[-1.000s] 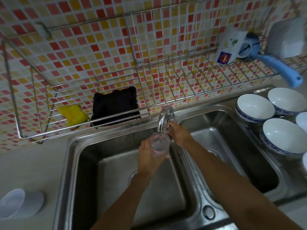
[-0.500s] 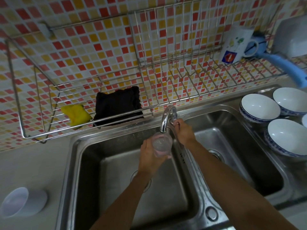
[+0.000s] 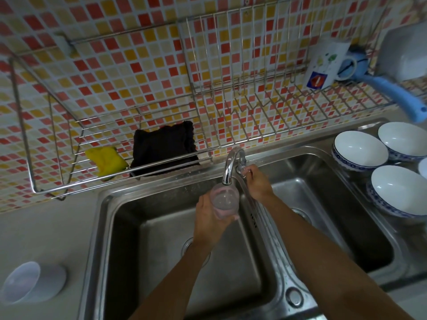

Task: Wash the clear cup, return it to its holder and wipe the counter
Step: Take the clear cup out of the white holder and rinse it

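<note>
My left hand (image 3: 211, 218) grips the clear cup (image 3: 224, 200) upright, directly under the spout of the chrome tap (image 3: 228, 167), over the left basin of the steel sink (image 3: 108, 204). The cup holds some water. My right hand (image 3: 255, 181) is closed on the tap handle (image 3: 241, 168) just behind and right of the spout. A black cloth (image 3: 164, 146) and a yellow sponge (image 3: 106, 161) lie in the wire rack (image 3: 46, 190) on the tiled wall, left of the tap. A pale round holder (image 3: 32, 282) lies on the counter at the lower left.
Several white bowls with blue rims (image 3: 360, 148) stand on the drainboard right of the right basin. On the upper wire shelf sit a white mug (image 3: 323, 65), a blue-handled utensil (image 3: 392, 91) and a pale container (image 3: 404, 54).
Both hands hold much the same pose, left on the cup under the spout, right at the tap handle. The view has shifted slightly.
</note>
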